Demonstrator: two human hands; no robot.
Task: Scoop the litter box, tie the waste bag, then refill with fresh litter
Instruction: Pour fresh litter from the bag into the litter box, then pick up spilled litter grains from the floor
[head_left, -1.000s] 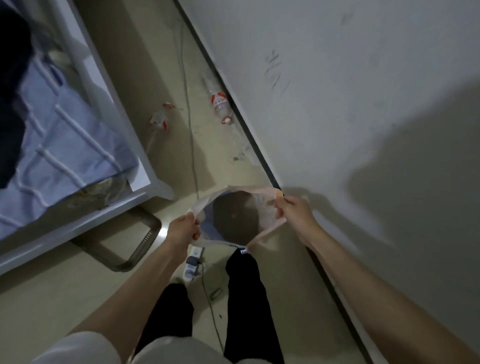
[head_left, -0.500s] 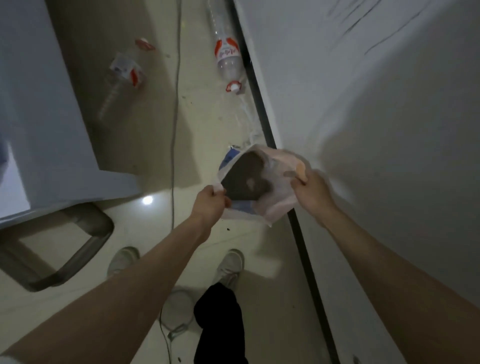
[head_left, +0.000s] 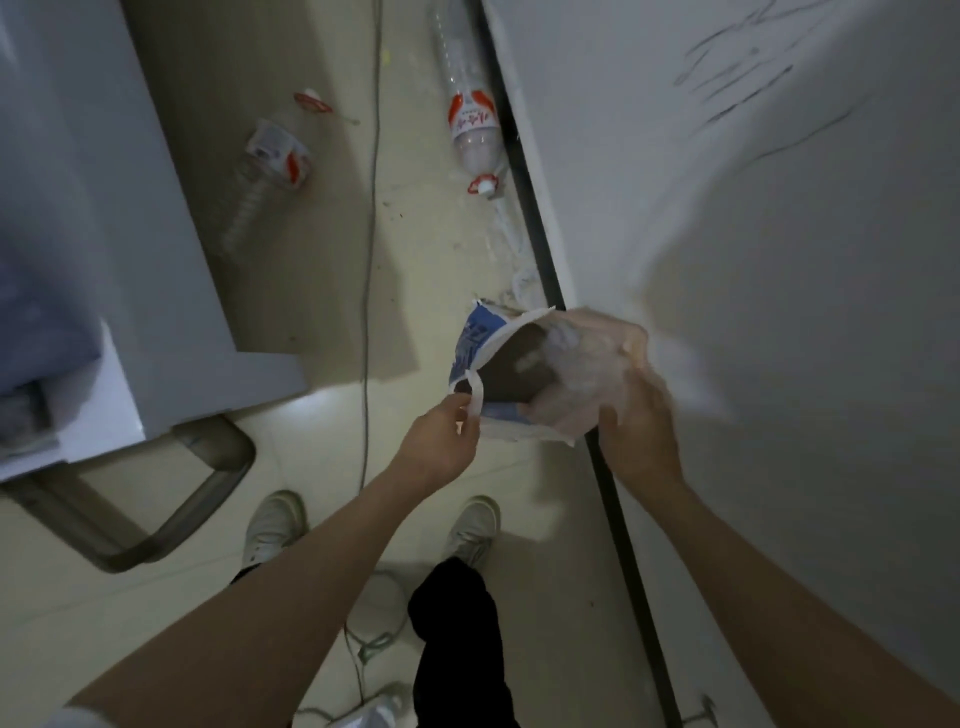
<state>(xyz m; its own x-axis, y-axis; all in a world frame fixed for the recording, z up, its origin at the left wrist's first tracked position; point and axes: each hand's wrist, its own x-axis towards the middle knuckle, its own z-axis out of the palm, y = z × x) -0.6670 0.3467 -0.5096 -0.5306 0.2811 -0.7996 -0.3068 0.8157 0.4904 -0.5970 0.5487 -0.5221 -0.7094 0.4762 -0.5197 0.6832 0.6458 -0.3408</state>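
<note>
A person is standing on a pale tiled floor (head_left: 447, 249) and looking down at their own two bare arms, which are reaching forward. Between the hands, a thin plastic waste bag (head_left: 566, 374) is hanging in the air above the floor, just beside a white wall (head_left: 753, 234). The bag is whitish and translucent with blue printing on its left side, and its mouth is gaping open, showing a dark interior.

The left hand (head_left: 441, 447) is pinching a narrow strip at the bag's left rim between thumb and fingertips. The right hand (head_left: 636, 421) is blurred, and its fingers are curling around the bunched plastic on the bag's right side, so both hands are gripping the bag.

A dark baseboard strip (head_left: 535, 244) is running along the foot of the wall. A clear plastic bottle with a red and white label (head_left: 470, 124) is lying on the floor touching or nearly touching that strip, well beyond the bag. A second, crumpled clear bottle (head_left: 262, 176) is lying farther left, near a grey piece of furniture (head_left: 156, 234). A thin cable (head_left: 370, 234) is trailing down the floor between the bottles. Below the hands, two pale shoes (head_left: 272, 525) are planted on the floor, and a dark trouser leg (head_left: 457, 639) is showing.
</note>
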